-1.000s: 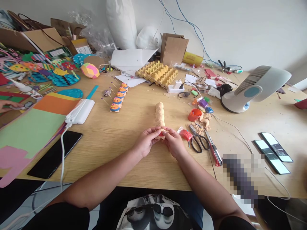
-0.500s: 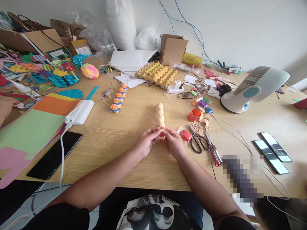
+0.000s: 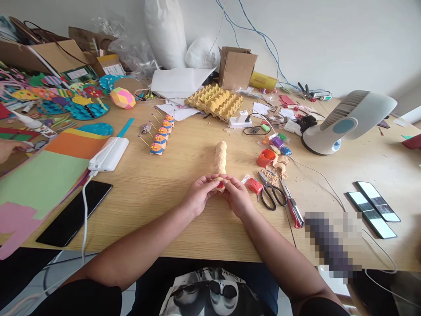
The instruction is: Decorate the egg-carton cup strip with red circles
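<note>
A bumpy tan cardboard strip (image 3: pixel 219 159), cut from an egg tray, lies lengthwise on the wooden table (image 3: pixel 158 193) in front of me. My left hand (image 3: pixel 199 193) and my right hand (image 3: pixel 237 195) meet at its near end, fingers pinched together on it. A small bit of red shows between my fingertips; I cannot make out what it is. A red lump in clear wrap (image 3: pixel 254 184) lies just right of my right hand.
Scissors (image 3: pixel 271 193) and a red cutter (image 3: pixel 294 210) lie to the right, near a red cup (image 3: pixel 266 157) and a white fan (image 3: pixel 348 120). A painted caterpillar (image 3: pixel 161 134), power bank (image 3: pixel 109 153), black phone (image 3: pixel 74 212) and coloured paper (image 3: pixel 39 180) lie left. Another person's hand (image 3: pixel 8 147) shows at far left.
My hands stay pinched at the strip's near end with only small finger shifts. The other person's hand at the far left has moved a little.
</note>
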`<state>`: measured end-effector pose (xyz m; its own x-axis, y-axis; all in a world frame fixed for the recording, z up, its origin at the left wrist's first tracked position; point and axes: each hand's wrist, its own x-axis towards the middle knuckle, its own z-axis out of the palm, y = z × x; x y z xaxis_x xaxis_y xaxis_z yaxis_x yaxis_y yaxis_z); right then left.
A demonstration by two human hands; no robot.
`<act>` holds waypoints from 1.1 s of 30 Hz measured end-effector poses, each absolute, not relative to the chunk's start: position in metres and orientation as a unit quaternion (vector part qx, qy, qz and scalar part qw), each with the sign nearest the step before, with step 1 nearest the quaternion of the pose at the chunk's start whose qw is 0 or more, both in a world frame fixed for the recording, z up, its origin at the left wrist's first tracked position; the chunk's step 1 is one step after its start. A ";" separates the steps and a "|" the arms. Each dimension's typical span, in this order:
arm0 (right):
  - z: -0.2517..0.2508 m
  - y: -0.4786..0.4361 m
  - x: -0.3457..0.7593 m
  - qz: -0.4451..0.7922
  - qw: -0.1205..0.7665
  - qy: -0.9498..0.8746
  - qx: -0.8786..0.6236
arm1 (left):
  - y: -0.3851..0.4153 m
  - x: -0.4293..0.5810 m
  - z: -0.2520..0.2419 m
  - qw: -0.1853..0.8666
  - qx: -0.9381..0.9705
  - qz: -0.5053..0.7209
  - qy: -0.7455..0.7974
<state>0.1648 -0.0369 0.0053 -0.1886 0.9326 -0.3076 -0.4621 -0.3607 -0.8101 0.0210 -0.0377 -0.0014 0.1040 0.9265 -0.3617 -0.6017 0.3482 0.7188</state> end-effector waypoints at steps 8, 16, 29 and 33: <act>0.005 -0.038 0.164 0.708 0.486 -0.295 -0.421 | -0.039 0.021 -0.001 0.730 0.198 0.530 0.384; 0.002 -0.036 0.162 0.681 0.492 -0.286 -0.460 | -0.039 0.021 0.003 0.735 0.178 0.527 0.387; 0.004 -0.035 0.165 0.697 0.486 -0.284 -0.443 | -0.039 0.020 -0.002 0.736 0.173 0.529 0.386; 0.003 -0.035 0.164 0.688 0.494 -0.279 -0.454 | -0.039 0.021 -0.002 0.738 0.184 0.526 0.382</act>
